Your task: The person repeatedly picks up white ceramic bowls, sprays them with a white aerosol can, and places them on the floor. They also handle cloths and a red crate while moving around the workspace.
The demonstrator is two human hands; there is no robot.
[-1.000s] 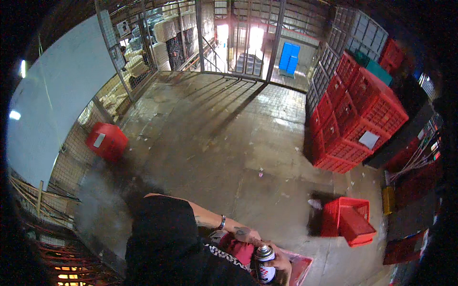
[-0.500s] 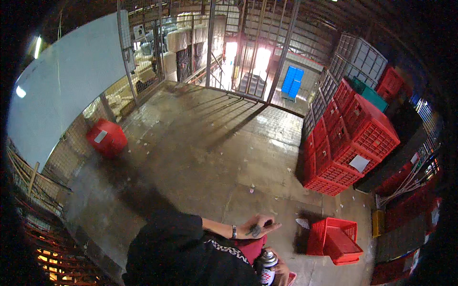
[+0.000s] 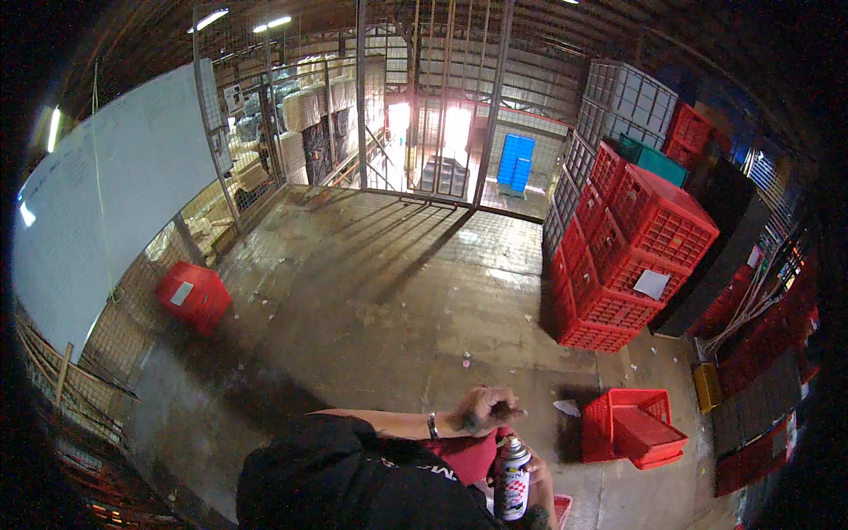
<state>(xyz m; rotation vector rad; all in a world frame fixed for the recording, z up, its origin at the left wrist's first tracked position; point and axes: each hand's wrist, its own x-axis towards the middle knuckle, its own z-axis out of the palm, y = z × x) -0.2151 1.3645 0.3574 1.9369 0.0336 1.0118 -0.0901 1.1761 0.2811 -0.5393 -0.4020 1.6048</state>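
over concrete floor (image 3: pixel 371 283), gripping spray can (image 3: pixel 511 484) in right hand (image 3: pixel 539 478), now raised nearer left hand (image 3: pixel 484 411), fingers curled, can't tell around what; seemingly putting can within easier reach.

A white, red-checked spray can (image 3: pixel 511 488) sits upright in the right hand (image 3: pixel 538 481).

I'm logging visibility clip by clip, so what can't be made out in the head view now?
Right hand: head view, partly hidden behind the spray can.
Left hand: head view, curled and too small to tell whether the fingers pinch anything.
Red thing at the lower edge: head view, mostly cut off by that edge.
Floor basket: head view, inside partly hidden by the tilted basket.
Paper sheet: head view, any marks too small.
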